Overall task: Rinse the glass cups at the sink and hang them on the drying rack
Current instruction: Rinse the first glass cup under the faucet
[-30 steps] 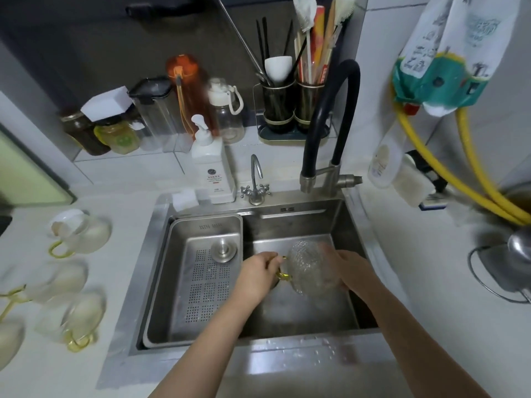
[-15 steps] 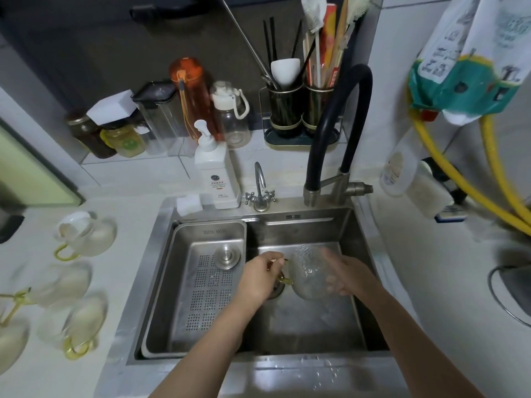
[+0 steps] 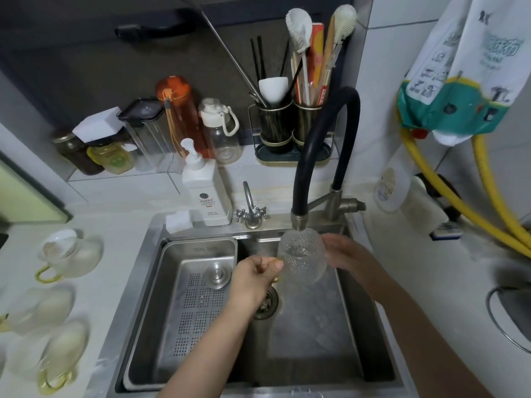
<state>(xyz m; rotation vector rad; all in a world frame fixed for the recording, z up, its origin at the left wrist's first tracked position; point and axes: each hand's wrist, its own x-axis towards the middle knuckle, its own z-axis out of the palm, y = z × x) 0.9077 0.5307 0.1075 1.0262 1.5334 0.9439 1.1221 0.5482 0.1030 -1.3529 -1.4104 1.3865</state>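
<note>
A textured glass cup [image 3: 301, 255] with a gold handle is held over the sink [image 3: 370, 354], its mouth right under the spout of the black faucet [image 3: 319, 145]. My left hand [image 3: 254, 281] grips the cup's gold handle. My right hand [image 3: 342, 252] rests against the cup's right side, fingers spread around it. Several more glass cups with gold handles lie on the counter at the left: one [image 3: 70, 255] farthest back, another [image 3: 43, 308] nearer, one [image 3: 61, 357] at the front. No drying rack is in view.
A perforated steel tray [image 3: 198, 308] with a drain plug fills the sink's left half. A soap pump bottle [image 3: 205, 191] and small tap [image 3: 250, 208] stand behind the sink. Bottles, jars and a utensil holder [image 3: 288, 127] line the back ledge. Yellow hoses [image 3: 448, 196] hang at right.
Both hands have lifted the cup from low in the sink up to the faucet spout. The camera has tilted, shifting the scene downward.
</note>
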